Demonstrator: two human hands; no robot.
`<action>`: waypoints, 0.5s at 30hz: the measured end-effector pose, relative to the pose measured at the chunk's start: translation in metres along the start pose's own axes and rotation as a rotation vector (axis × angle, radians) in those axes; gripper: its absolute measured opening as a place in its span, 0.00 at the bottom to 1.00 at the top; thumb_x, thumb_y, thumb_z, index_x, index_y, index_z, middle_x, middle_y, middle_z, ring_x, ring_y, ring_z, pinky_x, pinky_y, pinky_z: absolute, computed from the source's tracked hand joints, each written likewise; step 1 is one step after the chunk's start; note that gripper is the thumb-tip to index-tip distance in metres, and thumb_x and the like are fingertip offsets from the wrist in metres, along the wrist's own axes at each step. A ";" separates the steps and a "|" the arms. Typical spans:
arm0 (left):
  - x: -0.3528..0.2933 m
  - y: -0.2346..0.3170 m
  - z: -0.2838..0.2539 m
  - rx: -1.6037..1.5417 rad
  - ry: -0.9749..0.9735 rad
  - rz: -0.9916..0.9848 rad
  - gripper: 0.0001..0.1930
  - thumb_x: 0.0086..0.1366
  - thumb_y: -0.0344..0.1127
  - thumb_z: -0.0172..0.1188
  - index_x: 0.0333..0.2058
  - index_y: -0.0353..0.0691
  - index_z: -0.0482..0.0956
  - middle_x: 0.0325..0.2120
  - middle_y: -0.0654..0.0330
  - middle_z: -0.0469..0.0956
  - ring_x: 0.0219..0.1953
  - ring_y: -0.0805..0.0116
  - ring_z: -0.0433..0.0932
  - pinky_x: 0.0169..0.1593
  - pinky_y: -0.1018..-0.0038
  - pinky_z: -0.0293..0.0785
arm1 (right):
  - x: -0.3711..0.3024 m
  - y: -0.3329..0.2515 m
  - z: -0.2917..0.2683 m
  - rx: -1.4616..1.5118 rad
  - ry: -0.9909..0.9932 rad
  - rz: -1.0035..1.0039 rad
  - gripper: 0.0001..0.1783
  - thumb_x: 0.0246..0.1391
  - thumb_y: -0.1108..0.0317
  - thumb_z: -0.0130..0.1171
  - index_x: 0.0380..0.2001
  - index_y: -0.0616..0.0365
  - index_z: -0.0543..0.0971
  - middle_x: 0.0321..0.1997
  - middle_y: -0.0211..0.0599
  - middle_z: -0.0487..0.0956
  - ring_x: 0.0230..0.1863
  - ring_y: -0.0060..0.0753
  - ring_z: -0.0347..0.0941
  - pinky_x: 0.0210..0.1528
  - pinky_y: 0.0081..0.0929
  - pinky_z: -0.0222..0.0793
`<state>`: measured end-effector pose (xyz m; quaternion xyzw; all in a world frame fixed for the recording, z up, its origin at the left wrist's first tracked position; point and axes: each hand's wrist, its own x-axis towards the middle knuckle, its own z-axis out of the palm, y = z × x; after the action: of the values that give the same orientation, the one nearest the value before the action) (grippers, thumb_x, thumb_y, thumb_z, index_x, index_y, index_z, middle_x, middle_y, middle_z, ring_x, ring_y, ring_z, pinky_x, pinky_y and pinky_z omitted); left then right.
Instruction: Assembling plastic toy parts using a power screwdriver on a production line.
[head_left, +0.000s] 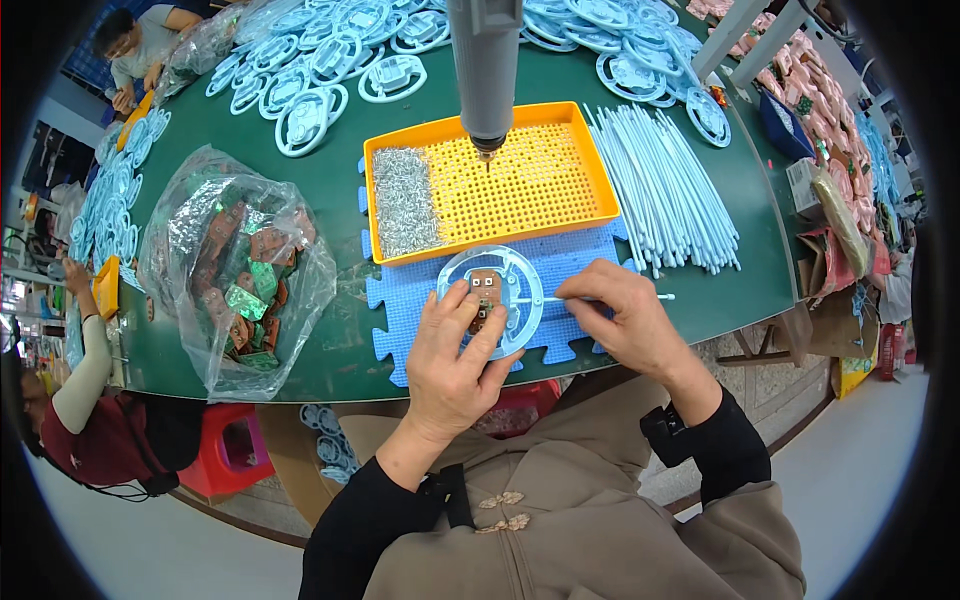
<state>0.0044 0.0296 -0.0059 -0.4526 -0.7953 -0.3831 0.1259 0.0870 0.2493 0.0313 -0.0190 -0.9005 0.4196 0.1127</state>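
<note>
A round light-blue plastic wheel-shaped part (532,285) lies on the blue foam mat (402,292), with a small brown circuit board (487,284) inside it. My left hand (448,368) grips the part from its near left side, fingertips resting on the board and covering some of it. Between the thumb and fingers of my right hand (630,318) is a thin light-blue plastic stick (545,299). Its left end reaches into the wheel-shaped part's right side, and its other end pokes out past my hand. Exactly how the stick sits inside the part cannot be made out.
Beyond the mat stands a yellow tray (505,237) with screws (405,200) at its left; a grey power screwdriver (487,70) hangs above. A clear bag of circuit boards (245,300) sits left, loose sticks (665,190) right, piled blue wheels (392,78) behind. Other people work at left.
</note>
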 end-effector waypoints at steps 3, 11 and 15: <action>-0.002 -0.001 0.002 0.047 -0.007 0.022 0.26 0.47 0.36 0.76 0.47 0.41 0.81 0.48 0.50 0.75 0.56 0.43 0.75 0.60 0.45 0.69 | 0.004 -0.003 0.007 -0.053 -0.014 -0.053 0.12 0.52 0.77 0.60 0.41 0.53 0.80 0.33 0.40 0.77 0.32 0.45 0.77 0.35 0.36 0.73; 0.002 -0.004 0.006 0.111 -0.049 0.064 0.25 0.49 0.38 0.75 0.46 0.39 0.80 0.49 0.48 0.75 0.56 0.42 0.74 0.60 0.43 0.68 | 0.014 0.004 -0.002 -0.304 -0.240 -0.169 0.22 0.50 0.73 0.59 0.50 0.44 0.80 0.31 0.36 0.74 0.30 0.44 0.77 0.30 0.38 0.73; 0.009 -0.002 0.002 0.102 -0.059 0.080 0.25 0.49 0.38 0.74 0.45 0.38 0.80 0.50 0.46 0.74 0.57 0.40 0.73 0.59 0.43 0.68 | 0.020 0.006 -0.010 -0.354 -0.255 -0.222 0.26 0.48 0.72 0.61 0.52 0.38 0.80 0.30 0.34 0.74 0.27 0.43 0.76 0.27 0.37 0.74</action>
<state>-0.0017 0.0356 -0.0033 -0.4884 -0.7984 -0.3230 0.1404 0.0694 0.2632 0.0368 0.1134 -0.9636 0.2392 0.0386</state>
